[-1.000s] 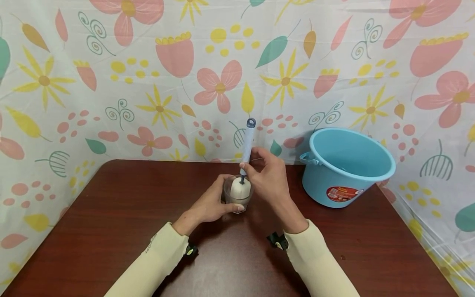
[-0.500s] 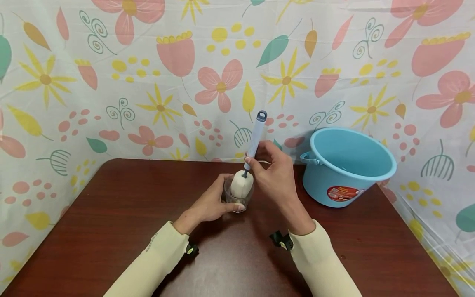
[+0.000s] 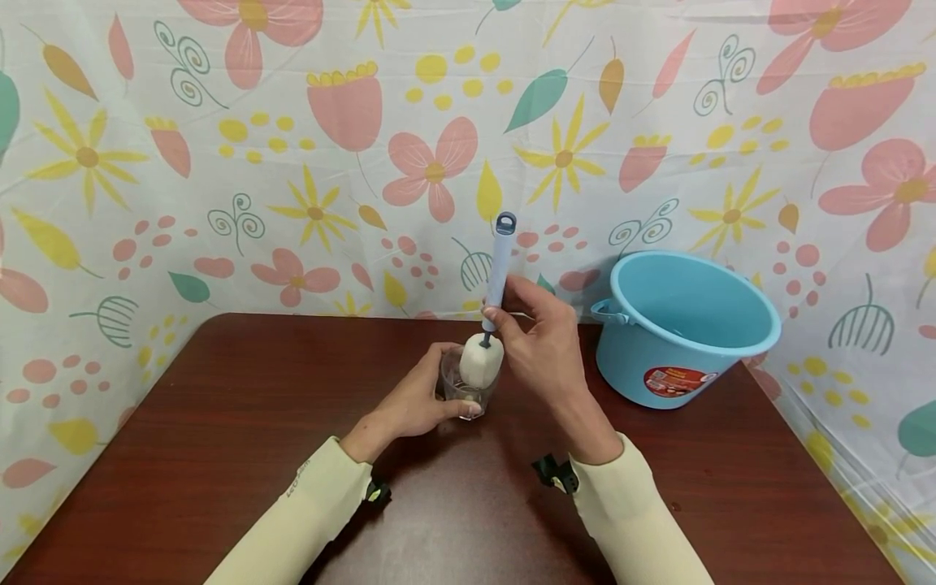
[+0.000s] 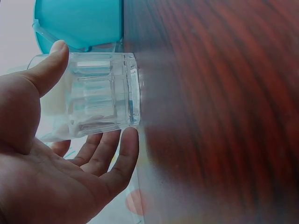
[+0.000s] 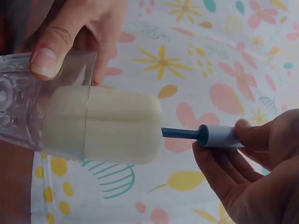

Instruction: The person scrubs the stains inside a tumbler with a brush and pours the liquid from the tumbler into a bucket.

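Note:
A clear drinking glass (image 4: pixel 100 93) stands on the table, held near its rim by my left hand (image 3: pixel 413 402), thumb on the near side and fingers round the far side. My right hand (image 3: pixel 541 348) pinches the pale blue handle of a sponge cup brush (image 3: pixel 499 272) between thumb and fingers. Its white sponge head (image 5: pixel 119 126) is partly inside the glass, with the upper part above the rim. The brush leans slightly right. In the right wrist view, a dark blue stem (image 5: pixel 180 133) joins the sponge to the handle.
A light blue bucket (image 3: pixel 636 366) with a red label stands on the dark wooden table (image 3: pixel 219 439) at the right. Behind the table hangs a floral-patterned sheet (image 3: pixel 351 195). Black straps (image 3: pixel 554 474) show at the cuffs.
The sponge head has risen from deeper in the glass and shifted slightly right. The handle tilted further right, then came back partly upright. My left hand and the glass stay in place.

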The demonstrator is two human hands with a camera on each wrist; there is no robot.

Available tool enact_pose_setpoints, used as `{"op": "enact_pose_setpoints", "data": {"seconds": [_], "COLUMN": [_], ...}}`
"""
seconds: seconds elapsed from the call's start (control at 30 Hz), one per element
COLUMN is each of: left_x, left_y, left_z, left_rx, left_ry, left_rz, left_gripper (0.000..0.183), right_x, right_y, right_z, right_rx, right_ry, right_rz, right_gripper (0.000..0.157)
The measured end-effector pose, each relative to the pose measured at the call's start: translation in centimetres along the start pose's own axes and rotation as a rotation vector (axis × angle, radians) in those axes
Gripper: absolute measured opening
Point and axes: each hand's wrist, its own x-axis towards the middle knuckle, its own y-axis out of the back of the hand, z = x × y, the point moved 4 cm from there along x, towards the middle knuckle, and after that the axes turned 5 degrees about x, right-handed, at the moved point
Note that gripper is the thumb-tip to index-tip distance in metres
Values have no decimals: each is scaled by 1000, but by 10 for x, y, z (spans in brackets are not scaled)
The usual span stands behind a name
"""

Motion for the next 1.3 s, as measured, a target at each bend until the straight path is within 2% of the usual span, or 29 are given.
{"op": "enact_pose_setpoints", "data": {"seconds": [0.47,0.83,1.07,1.3], "left_x": [-1,0,0,-1], "left_y": [0,1,1,1], "left_z": [2,-1,-2,0], "left_rx": [3,19,25,30], "left_ry": [-14,-8,-8,-8], "left_rz": [-3,-4,0,8], "left_gripper": [87,90,91,93], "right_x": [-2,-2,-3,-3], "right_y": [-1,-1,0,1], "right_z": [-4,-6,-7,-7], "right_rx": [-55,-84,-72,-73], "right_ry": [12,-30,-52,-64], "right_rz": [-11,-13,-20,-19], "right_gripper": [39,33,41,36]}}
